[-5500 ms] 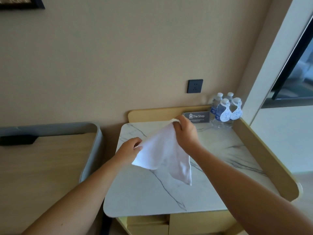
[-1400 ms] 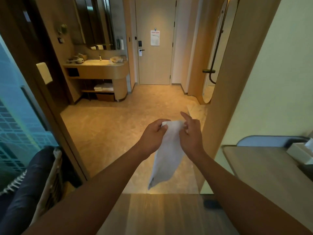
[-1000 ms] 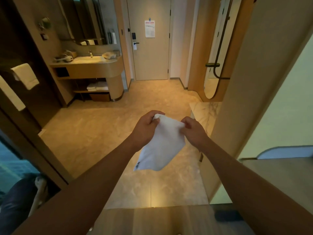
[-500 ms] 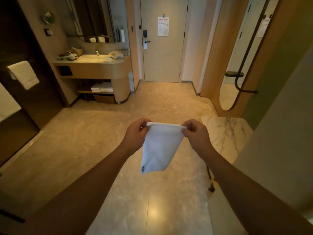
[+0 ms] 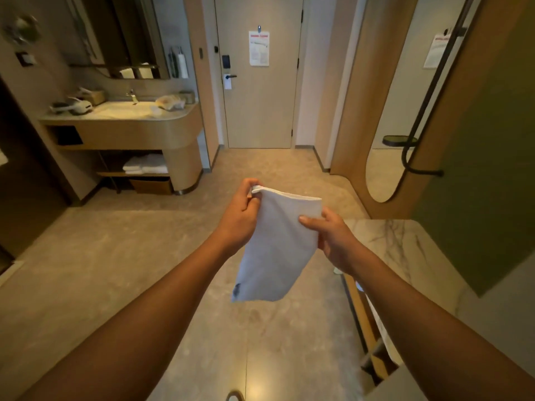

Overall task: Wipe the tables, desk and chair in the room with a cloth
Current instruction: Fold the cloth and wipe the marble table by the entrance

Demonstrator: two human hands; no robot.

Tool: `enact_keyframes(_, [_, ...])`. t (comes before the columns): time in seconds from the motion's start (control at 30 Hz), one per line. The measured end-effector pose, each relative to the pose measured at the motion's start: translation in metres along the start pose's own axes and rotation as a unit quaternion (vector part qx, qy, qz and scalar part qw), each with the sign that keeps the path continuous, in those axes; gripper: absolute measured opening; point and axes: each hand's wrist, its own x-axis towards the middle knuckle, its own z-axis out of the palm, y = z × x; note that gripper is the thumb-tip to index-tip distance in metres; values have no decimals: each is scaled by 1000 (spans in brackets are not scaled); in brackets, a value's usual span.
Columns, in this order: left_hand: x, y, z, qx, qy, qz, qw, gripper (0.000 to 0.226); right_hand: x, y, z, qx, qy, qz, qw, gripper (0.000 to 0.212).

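Observation:
A white cloth (image 5: 278,247) hangs folded in the air in front of me, above the tiled floor. My left hand (image 5: 238,218) pinches its upper left corner. My right hand (image 5: 330,235) grips its right edge, thumb on the front of the fabric. A small dark tag shows at the cloth's lower left corner. A marble-topped table (image 5: 405,256) stands low at the right, just past my right hand, against the green wall.
A vanity counter (image 5: 124,125) with a basin and folded towels beneath it stands at the left. The room door (image 5: 259,91) is straight ahead. A tall arched mirror (image 5: 405,111) with a black rail is at the right. Open tiled floor lies between.
I have walked from the bedside table into the entry area. Over the last second the marble table came closer, and my right hand slid down the cloth's right edge.

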Motion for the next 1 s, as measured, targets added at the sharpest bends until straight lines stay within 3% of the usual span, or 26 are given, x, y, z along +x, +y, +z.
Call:
enact_keyframes(0.1, [63,-7,0,-63,-16,11,998,14,49,15,-4,10,-41,63,997,56])
enact_keyframes(0.2, [124,-14,-4,-117,-22,-7,993,15,93,19,-1,45,-21,96,994,54])
enact_keyframes(0.3, [186,-32,-3,-164,-38,-52,984,20,131,8,5,104,10,93,990,38])
enact_keyframes(0.37, [223,-47,3,-164,-63,-112,978,37,156,0,-1,164,46,101,980,27])
enact_keyframes(0.47, [263,-76,23,-211,-151,-213,942,72,194,-5,-27,207,108,110,966,38])
enact_keyframes(0.57, [289,-106,55,-205,-224,-256,918,71,225,-7,-66,225,166,118,953,49])
enact_keyframes(0.67, [322,-121,97,-200,-275,-254,905,57,247,-9,-114,237,194,114,945,40])
enact_keyframes(0.8, [378,-123,166,-159,-303,-213,915,36,282,-7,-186,233,245,95,936,25])
enact_keyframes(0.9, [422,-125,219,-111,-307,-165,931,28,312,-2,-242,132,291,76,944,34])
enact_keyframes(1.0, [462,-127,273,-76,-308,-111,942,30,325,-6,-293,36,373,85,923,44])
